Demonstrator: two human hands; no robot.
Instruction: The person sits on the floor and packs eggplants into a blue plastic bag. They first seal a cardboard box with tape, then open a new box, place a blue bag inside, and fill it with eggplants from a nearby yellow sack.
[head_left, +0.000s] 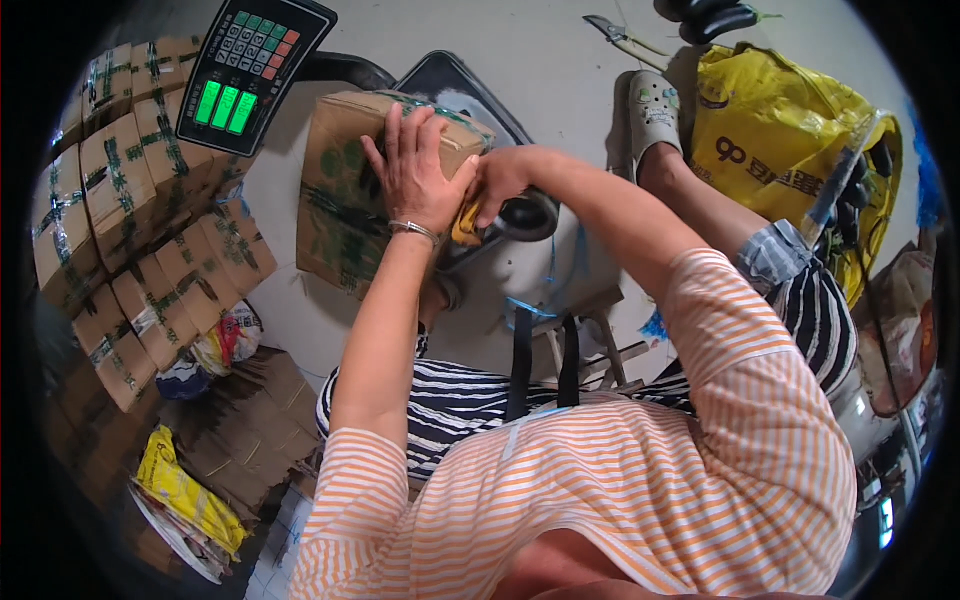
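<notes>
A taped cardboard box (341, 187) stands tilted over the black platform (480, 97) of a weighing scale. My left hand (416, 165) lies spread on the box, fingers over its upper part and thumb towards my right hand. At the box's right edge, my right hand (499, 184) is closed around a yellow and black tool (466, 223), which looks like a tape dispenser or cutter; its working end is hidden. Green tape runs along the box's top edge. The scale's display head (255, 71) with lit green readouts is at the upper left.
Taped cardboard boxes (120, 187) are stacked at left, above flattened cardboard (240, 427) and yellow bags (180, 487). Pruning shears (626, 41) and eggplants (712, 22) lie on the floor at top. A yellow sack (780, 127) of eggplants stands at right, beside my shoe (655, 112).
</notes>
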